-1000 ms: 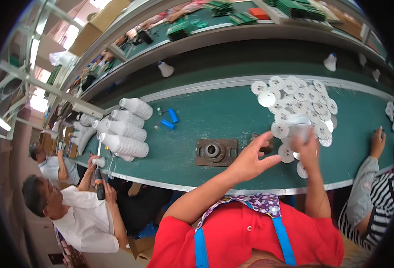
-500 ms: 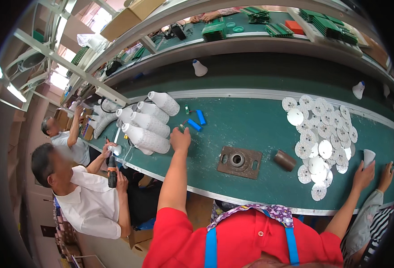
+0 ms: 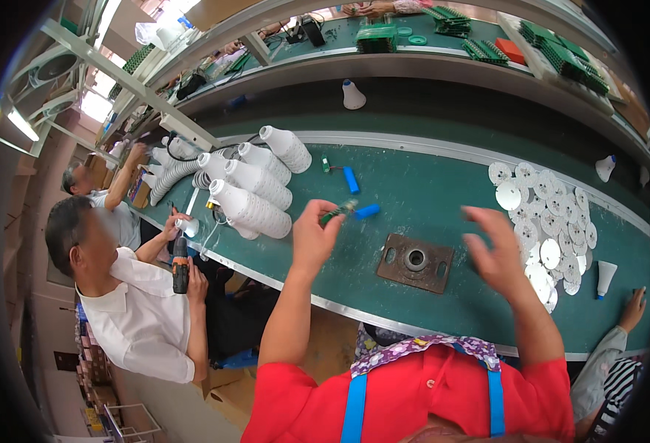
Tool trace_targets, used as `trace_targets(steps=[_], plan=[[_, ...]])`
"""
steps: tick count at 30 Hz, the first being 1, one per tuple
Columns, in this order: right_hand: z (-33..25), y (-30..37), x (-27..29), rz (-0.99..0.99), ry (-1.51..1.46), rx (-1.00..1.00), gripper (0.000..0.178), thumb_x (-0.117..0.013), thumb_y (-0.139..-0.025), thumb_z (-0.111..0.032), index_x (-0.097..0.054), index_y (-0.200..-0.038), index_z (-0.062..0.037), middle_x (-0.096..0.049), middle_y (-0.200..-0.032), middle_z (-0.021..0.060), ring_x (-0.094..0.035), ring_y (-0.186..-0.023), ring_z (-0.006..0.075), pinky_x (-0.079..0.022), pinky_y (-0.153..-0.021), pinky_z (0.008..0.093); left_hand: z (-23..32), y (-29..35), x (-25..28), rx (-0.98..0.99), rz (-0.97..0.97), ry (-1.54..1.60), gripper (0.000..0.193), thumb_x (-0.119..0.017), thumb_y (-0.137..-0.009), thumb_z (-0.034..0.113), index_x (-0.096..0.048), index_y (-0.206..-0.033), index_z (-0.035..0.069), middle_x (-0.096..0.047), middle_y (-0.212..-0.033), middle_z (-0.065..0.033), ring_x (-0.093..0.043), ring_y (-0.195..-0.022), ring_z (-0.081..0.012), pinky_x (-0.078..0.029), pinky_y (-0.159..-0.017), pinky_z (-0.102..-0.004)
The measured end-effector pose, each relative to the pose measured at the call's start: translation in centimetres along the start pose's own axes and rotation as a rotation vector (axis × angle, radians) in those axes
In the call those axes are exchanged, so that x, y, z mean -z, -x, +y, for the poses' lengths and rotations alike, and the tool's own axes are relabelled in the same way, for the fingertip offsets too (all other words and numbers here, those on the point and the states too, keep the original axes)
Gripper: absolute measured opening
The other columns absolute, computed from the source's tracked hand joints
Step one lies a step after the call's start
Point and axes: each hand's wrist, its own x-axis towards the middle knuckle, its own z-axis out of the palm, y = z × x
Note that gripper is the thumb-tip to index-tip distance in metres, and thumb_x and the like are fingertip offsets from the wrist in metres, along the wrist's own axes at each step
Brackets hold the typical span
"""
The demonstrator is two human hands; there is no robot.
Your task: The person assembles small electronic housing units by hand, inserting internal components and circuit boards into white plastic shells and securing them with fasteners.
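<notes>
Between the fingertips of my left hand [image 3: 312, 238] is a small green circuit board [image 3: 334, 214]. A blue cylindrical battery [image 3: 368, 211] sits right beside the board, apparently attached to it. My right hand [image 3: 498, 257] hovers over the bench, fingers apart and holding nothing. Between my hands lies a brown metal plate [image 3: 416, 260] with a raised round socket. Another blue battery [image 3: 351, 179] with a small green board [image 3: 326, 165] rests farther back. White perforated discs [image 3: 554, 214] are heaped to the right of my right hand.
Stacked white cone-shaped housings [image 3: 255, 196] stand at left. A white housing with a blue tip [image 3: 605, 279] lies at right, near a co-worker's hand [image 3: 633, 310]. A person at left holds a power drill [image 3: 181, 273]. A shelf [image 3: 384, 66] spans the back above the green bench [image 3: 354, 284].
My left hand has picked up the circuit board, moving slightly right. My right hand has let go of the white housing at right and come left toward the brown plate.
</notes>
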Motion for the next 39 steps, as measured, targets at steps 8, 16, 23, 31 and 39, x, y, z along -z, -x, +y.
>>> trace_targets(steps=[8, 16, 23, 31, 39], plan=[[-3.2, -3.2, -8.9, -0.596, -0.578, -0.091, 0.023, -0.044, -0.090, -0.017, -0.053, -0.106, -0.0030, -0.061, -0.080, 0.0096, -0.059, -0.075, 0.0214, -0.045, -0.070, 0.0309, 3.6, 4.2, 2.0, 0.060, -0.363, 0.487, 0.022, -0.061, -0.077, -0.003, -0.053, -0.097, 0.000, -0.059, -0.086, -0.0030, -0.057, -0.072, -0.0072, -0.046, -0.062, -0.0184], [-3.4, 0.0, -8.3, -0.595, -1.090, -0.461, 0.023, -0.041, -0.093, -0.017, -0.054, -0.097, 0.0013, -0.056, -0.069, 0.0047, -0.054, -0.063, 0.0120, -0.045, -0.062, 0.0257, -2.3, 5.5, 5.9, 0.171, 0.071, 0.667, 0.027, -0.059, -0.078, -0.003, -0.052, -0.104, 0.002, -0.059, -0.091, -0.0041, -0.057, -0.082, -0.0103, -0.046, -0.072, -0.0210], [-2.9, 2.2, -7.0, -0.495, -1.195, -0.755, 0.021, -0.042, -0.092, -0.015, -0.054, -0.095, 0.0022, -0.053, -0.066, 0.0051, -0.052, -0.056, 0.0122, -0.045, -0.053, 0.0262, -19.4, -1.7, 11.4, 0.168, 0.507, -0.076, 0.060, -0.069, -0.071, 0.014, -0.039, -0.122, 0.002, -0.036, -0.129, -0.0154, -0.039, -0.114, -0.0210, -0.039, -0.087, -0.0346], [-2.7, 2.9, -6.3, -0.401, -1.171, -0.752, 0.022, -0.042, -0.091, -0.015, -0.055, -0.093, 0.0022, -0.053, -0.064, 0.0048, -0.051, -0.053, 0.0117, -0.045, -0.051, 0.0261, -20.1, -0.9, 12.0, 0.257, 0.293, -0.090, 0.039, -0.068, -0.070, 0.010, -0.051, -0.104, 0.001, -0.060, -0.099, -0.0110, -0.059, -0.089, -0.0212, -0.046, -0.076, -0.0326], [-2.9, 2.8, -6.9, -0.430, -1.241, -0.866, 0.022, -0.044, -0.090, -0.015, -0.056, -0.093, 0.0029, -0.051, -0.063, 0.0037, -0.050, -0.055, 0.0109, -0.043, -0.051, 0.0254, -10.6, 6.0, 4.9, 0.182, 0.122, 0.267, 0.046, -0.071, -0.070, 0.010, -0.046, -0.108, -0.002, -0.058, -0.099, -0.0132, -0.058, -0.088, -0.0178, -0.047, -0.077, -0.0298]])
